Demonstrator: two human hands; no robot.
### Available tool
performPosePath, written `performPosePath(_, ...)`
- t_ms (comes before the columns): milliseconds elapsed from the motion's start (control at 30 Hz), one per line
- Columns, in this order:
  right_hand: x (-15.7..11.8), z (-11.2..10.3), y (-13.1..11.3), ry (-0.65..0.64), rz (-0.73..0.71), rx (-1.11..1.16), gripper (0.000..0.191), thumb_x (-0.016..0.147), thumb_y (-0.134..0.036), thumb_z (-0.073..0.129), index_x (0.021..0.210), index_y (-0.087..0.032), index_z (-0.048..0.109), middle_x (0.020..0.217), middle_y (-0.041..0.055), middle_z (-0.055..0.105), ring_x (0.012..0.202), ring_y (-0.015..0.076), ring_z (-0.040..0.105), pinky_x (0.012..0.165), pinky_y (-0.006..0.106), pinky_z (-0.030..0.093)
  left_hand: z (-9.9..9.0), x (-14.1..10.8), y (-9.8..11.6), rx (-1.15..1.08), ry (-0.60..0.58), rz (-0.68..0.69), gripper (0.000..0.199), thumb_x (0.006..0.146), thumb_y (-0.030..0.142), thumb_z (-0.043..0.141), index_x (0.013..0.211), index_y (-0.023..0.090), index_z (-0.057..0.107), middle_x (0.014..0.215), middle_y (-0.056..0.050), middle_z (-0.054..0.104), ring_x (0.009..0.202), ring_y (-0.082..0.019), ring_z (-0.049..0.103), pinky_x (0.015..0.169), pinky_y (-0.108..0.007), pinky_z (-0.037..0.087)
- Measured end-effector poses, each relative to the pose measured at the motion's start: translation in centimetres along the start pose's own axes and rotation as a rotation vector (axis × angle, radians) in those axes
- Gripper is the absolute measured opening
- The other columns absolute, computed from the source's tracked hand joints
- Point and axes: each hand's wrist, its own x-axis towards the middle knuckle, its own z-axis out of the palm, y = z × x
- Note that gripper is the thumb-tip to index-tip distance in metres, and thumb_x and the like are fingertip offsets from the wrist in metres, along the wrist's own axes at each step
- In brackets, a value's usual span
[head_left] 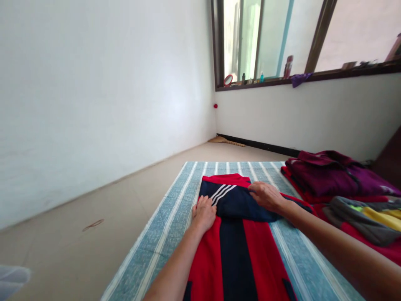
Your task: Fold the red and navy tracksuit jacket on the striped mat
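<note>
White walls and a pale tiled floor surround you, and a blue-and-white striped mat lies across the lower centre of the frame. On it, straight ahead of you, lies a red-and-navy sports garment, its top folded over into a navy layer with three white stripes. Your left hand lies open and palm down on that fold, just beside the stripes. Your right hand rests on the fold's right side, fingers lightly curved, with no clear grip. At the right, a maroon garment and a grey-and-yellow garment sit on red cloth. At upper right, a window sill holds bottles and a purple cloth.
</note>
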Motion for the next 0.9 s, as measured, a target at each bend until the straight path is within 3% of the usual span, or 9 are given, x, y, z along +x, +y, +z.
performPosePath(67,-1.3,0.1,2.5,-0.011,0.115,0.000,0.025,0.089,-0.024,0.041,0.096,-0.018,0.065,0.101,0.0109,0.066,0.094,0.0239,0.061,0.077,0.029,0.041,-1.0,0.8,0.0,0.001,-0.031,0.034,0.027,0.090,0.024,0.043,0.110,0.018,0.061,0.131,-0.007,0.056,0.127,-0.020,0.044,0.104,-0.034,0.034)
performPosePath(167,-2.3,0.7,5.6,-0.047,0.261,0.005,0.028,0.088,-0.029,0.045,0.104,-0.016,0.063,0.109,0.0137,0.063,0.103,0.0274,0.059,0.081,0.032,0.041,-2.2,2.6,0.0,0.031,0.012,0.091,0.025,0.090,0.022,0.041,0.103,0.017,0.062,0.122,-0.008,0.060,0.119,-0.019,0.050,0.101,-0.033,0.037)
performPosePath(267,-2.6,1.6,7.8,-0.086,0.355,0.017,0.035,0.088,-0.039,0.047,0.107,-0.015,0.062,0.112,0.0158,0.062,0.107,0.0291,0.058,0.081,0.033,0.042,-2.2,5.0,0.2,0.056,0.046,0.096,0.029,0.091,0.023,0.038,0.108,0.015,0.060,0.129,-0.011,0.055,0.126,-0.020,0.044,0.106,-0.033,0.033)
performPosePath(367,-2.6,2.5,9.2,-0.135,0.400,0.030,0.041,0.088,-0.048,0.044,0.100,-0.013,0.063,0.103,0.0166,0.065,0.097,0.0282,0.062,0.074,0.032,0.043,-1.1,7.2,0.5,0.059,0.029,0.066,0.037,0.094,0.029,0.035,0.122,0.015,0.053,0.143,-0.013,0.042,0.136,-0.022,0.031,0.110,-0.037,0.028)
performPosePath(500,-2.6,3.4,9.9,-0.213,0.436,0.058,0.044,0.086,-0.053,0.044,0.087,-0.013,0.064,0.095,0.0159,0.066,0.089,0.0273,0.064,0.069,0.031,0.042,1.1,8.3,0.2,0.059,-0.039,-0.014,0.050,0.094,0.041,0.031,0.138,0.016,0.039,0.152,-0.013,0.027,0.141,-0.026,0.020,0.110,-0.049,0.023)
performPosePath(600,-2.5,3.4,9.8,-0.200,0.478,0.073,0.034,0.085,-0.046,0.047,0.085,-0.015,0.062,0.096,0.0143,0.065,0.091,0.0264,0.063,0.068,0.030,0.040,2.0,7.9,-0.1,0.066,-0.047,-0.030,0.055,0.095,0.044,0.025,0.142,0.018,0.033,0.155,-0.010,0.020,0.143,-0.024,0.014,0.112,-0.050,0.019)
performPosePath(767,-2.5,2.4,9.0,-0.127,0.543,0.122,0.027,0.083,-0.041,0.047,0.074,-0.020,0.060,0.082,0.0075,0.065,0.081,0.0225,0.063,0.062,0.027,0.037,1.8,7.0,0.1,0.069,-0.021,-0.046,0.054,0.094,0.043,0.028,0.140,0.016,0.035,0.152,-0.011,0.027,0.141,-0.023,0.021,0.112,-0.047,0.021)
performPosePath(900,-3.0,2.9,8.1,-0.060,0.532,0.122,0.028,0.083,-0.043,0.045,0.074,-0.022,0.060,0.078,0.0063,0.065,0.076,0.0215,0.061,0.059,0.027,0.034,1.5,6.9,0.4,0.081,0.005,-0.054,0.051,0.094,0.041,0.031,0.137,0.016,0.039,0.151,-0.011,0.029,0.139,-0.022,0.025,0.111,-0.045,0.023)
